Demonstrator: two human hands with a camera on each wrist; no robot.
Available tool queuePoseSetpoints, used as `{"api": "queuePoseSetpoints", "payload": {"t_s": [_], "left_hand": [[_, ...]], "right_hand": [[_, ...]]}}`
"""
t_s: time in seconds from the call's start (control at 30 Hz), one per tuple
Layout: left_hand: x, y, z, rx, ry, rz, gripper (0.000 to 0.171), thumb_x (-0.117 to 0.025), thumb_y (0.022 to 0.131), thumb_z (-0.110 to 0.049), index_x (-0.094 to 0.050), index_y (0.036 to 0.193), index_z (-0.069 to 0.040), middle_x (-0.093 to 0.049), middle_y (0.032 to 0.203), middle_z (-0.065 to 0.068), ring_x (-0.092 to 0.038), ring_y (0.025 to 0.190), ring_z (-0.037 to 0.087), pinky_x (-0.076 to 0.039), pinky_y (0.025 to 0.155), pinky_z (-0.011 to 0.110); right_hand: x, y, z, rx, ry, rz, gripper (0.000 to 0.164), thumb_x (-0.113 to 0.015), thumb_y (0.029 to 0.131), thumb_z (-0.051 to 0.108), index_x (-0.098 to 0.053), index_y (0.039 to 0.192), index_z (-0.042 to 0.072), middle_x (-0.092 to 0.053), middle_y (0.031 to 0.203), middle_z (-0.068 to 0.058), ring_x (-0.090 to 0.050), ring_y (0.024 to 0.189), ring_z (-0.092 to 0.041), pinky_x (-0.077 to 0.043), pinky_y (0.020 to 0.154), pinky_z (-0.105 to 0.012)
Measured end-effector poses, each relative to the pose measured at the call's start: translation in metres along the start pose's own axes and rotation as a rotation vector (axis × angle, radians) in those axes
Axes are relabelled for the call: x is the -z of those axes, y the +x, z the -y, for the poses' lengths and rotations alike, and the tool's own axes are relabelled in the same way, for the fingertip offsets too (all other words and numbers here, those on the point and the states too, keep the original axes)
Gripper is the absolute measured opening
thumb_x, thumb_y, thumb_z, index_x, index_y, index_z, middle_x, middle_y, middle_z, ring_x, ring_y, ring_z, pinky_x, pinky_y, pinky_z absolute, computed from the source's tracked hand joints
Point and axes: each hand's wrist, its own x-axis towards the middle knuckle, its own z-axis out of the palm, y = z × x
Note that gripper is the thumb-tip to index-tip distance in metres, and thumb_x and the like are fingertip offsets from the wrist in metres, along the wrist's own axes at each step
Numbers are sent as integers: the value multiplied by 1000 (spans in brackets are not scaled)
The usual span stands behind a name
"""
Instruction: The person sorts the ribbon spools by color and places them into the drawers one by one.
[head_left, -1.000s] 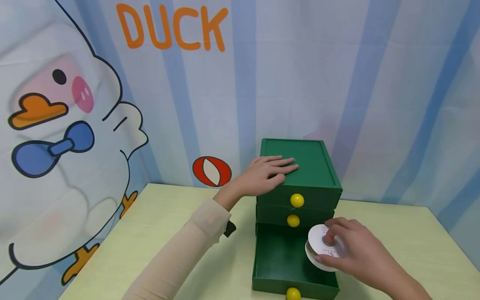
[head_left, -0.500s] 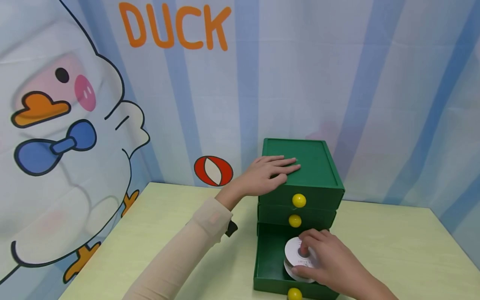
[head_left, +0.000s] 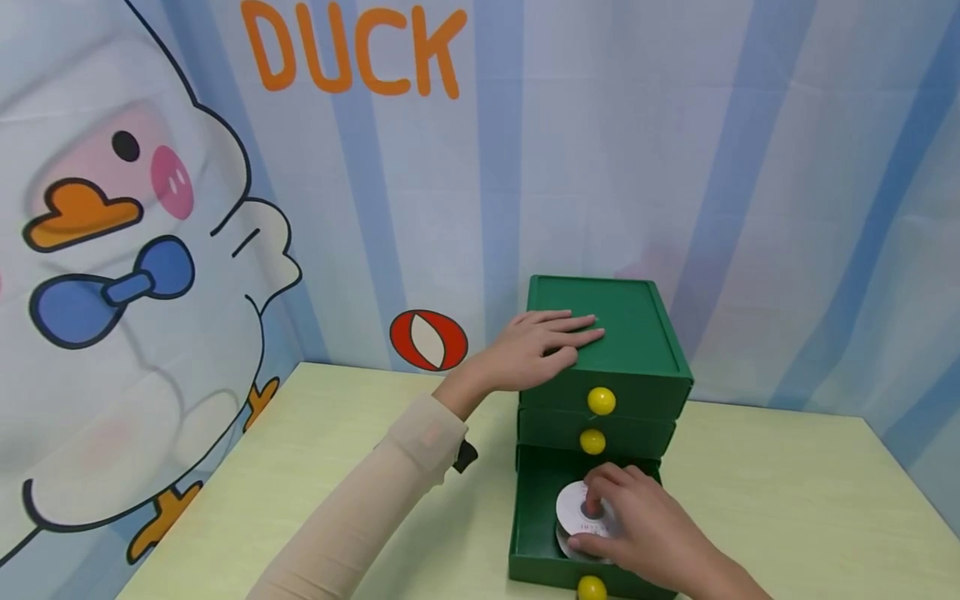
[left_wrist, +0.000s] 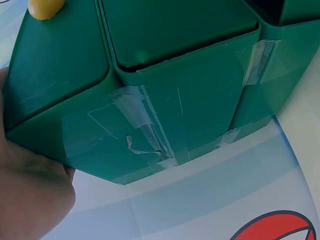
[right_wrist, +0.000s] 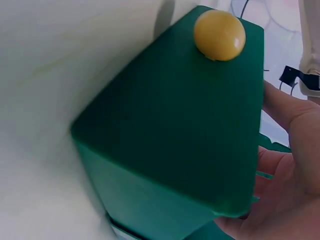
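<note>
A green three-drawer cabinet (head_left: 633,333) with yellow knobs stands on the table, its bottom drawer (head_left: 536,492) pulled out. My left hand (head_left: 534,353) rests on the cabinet's top with fingers spread. In the left wrist view, part of that hand (left_wrist: 30,190) lies along the edge beside the taped side panel (left_wrist: 200,105). My right hand (head_left: 647,527) grips a white ribbon spool (head_left: 572,507) inside the bottom drawer, a finger in its centre hole and the thumb at its rim. The right wrist view shows the drawer front (right_wrist: 175,120), which hides the spool.
The pale yellow table (head_left: 780,492) extends on both sides of the cabinet. Behind it hangs a striped blue curtain (head_left: 600,150) with a duck print. The drawer's yellow knob (head_left: 592,588) juts out at the front. A black strap piece (head_left: 466,456) shows beneath the left cuff.
My right hand has carried the spool leftward and down, from over the drawer's right side to inside the drawer. The left hand has stayed on the cabinet top.
</note>
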Motion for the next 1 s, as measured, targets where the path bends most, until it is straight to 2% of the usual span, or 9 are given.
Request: {"api": "queuePoseSetpoints", "payload": {"t_s": [0.23,0.37,0.57,0.83,1.0], "left_hand": [[0,0,0,3,-4,2,50,-33,115,-28,-41,164,-26,-31,173,-4,-21,163,24,-12,133,49],[0,1,1,-1,-7,-6,51,-33,114,-29,-41,164,-26,-31,173,-5,-21,163,24,-12,133,49],[0,0,2,-5,-11,-8,51,-33,114,-28,-42,164,-25,-32,173,-4,-22,163,25,-12,133,49],[-1,1,1,3,-7,-10,51,-34,114,-29,-42,164,-26,-32,173,-5,-22,163,24,-12,133,49],[-2,1,1,5,-9,-10,50,-34,114,-29,-42,164,-26,-32,173,-5,-22,163,24,-12,133,50]], "right_hand": [[-4,0,0,-19,49,83,24,-79,93,48,-70,83,28,-67,117,2,-56,99,-20,-57,95,-53],[-2,-2,0,-14,71,128,22,-77,95,47,-74,84,29,-68,124,-1,-59,107,-23,-56,98,-56],[-2,-5,-7,70,92,211,25,-70,99,52,-73,98,27,-64,134,-6,-59,114,-26,-57,97,-57],[-3,-7,-7,86,91,216,25,-70,100,48,-72,101,24,-63,138,-10,-58,116,-31,-51,102,-65],[-2,-10,-6,87,92,218,25,-69,100,49,-72,102,24,-61,144,-14,-58,124,-37,-48,106,-69]]}}
